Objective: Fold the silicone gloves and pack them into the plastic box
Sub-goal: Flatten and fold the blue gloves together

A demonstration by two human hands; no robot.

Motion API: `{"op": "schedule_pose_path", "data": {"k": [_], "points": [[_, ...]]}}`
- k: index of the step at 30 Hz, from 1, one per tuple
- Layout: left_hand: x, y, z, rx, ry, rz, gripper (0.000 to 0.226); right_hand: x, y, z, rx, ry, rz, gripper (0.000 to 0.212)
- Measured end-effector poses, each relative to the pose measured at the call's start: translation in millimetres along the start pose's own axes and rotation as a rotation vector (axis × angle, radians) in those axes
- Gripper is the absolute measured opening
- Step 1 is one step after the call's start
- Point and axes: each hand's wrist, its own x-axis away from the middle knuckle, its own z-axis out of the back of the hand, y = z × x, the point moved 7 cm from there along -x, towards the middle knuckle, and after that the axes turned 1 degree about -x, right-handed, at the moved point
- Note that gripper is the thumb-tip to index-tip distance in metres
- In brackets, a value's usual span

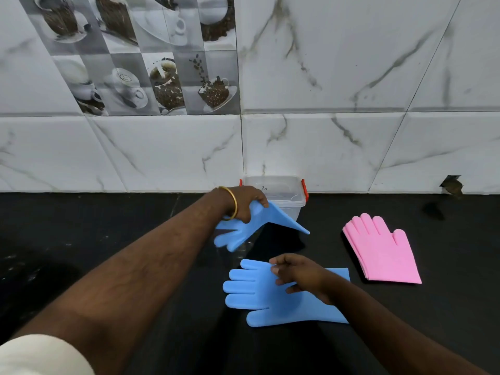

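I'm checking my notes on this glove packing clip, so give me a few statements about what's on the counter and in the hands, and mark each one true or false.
1. The left hand holds a blue glove up off the counter. True.
2. The pink gloves are already inside the plastic box. False: they lie on the counter, right of the box.
3. The right hand rests on a second blue glove lying flat on the counter. True.
4. The plastic box has blue clips. False: its clips are red.
5. The box stands against the tiled wall. True.
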Motion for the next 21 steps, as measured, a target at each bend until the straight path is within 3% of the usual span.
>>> {"op": "schedule_pose_path", "data": {"k": [8, 15, 21], "points": [[-4.6, 30.0, 36.0, 0.215, 0.026, 0.043, 0.062, 7.6, -10.2, -48.9, -0.005, -0.227, 0.088, 0.051], [-2.2, 40.7, 46.1, 0.595, 0.066, 0.197, 0.045, 12.2, -28.1, -51.1, -0.269, -0.202, 0.139, 0.057], [-2.8, 53.1, 48.5, 0.765, 0.071, 0.238, 0.024, 11.4, -45.6, -50.1, -0.385, -0.167, 0.222, 0.065]]}}
